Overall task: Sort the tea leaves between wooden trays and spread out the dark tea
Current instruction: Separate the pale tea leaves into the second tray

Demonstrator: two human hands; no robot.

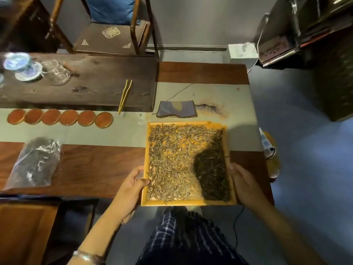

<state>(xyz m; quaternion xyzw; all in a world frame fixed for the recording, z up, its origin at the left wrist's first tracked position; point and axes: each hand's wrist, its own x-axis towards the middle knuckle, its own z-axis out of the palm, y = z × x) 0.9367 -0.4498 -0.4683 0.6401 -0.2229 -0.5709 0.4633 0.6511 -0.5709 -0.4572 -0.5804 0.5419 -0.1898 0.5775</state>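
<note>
right now a wooden tray point(146, 165) is held by its two side rims at the near edge of the table point(107, 163), its near end jutting past the table edge over the person's lap. the left hand point(131, 185) grips the tray's left rim at about eight o'clock of the tray, thumb curled over the rim onto the inside and the other fingers tucked underneath. the right hand point(243, 183) holds the right rim at about four o'clock, fingers wrapped around the outer wall; its fingertips are hidden under the tray.

inside the tray, pale tea leaves point(172, 159) lie scattered across the left and far parts, with bare wood showing between them. the dark tea point(212, 173) sits in a dense heap against the right wall, from about two o'clock down to the five o'clock corner, touching the pale leaves along its left edge.

at nine o'clock from the tray, well apart, a clear bag of dark tea point(34, 161) lies flat on the table. at ten o'clock six round coasters point(60, 117) run in an overlapping row. at twelve o'clock, just beyond the tray, lies a folded grey cloth point(176, 109). bamboo tongs point(125, 95) rest at eleven o'clock on a dark wooden board point(91, 87), which also carries a glass pitcher point(56, 72) and a blue-and-white lidded cup point(22, 66) at its far left.
</note>
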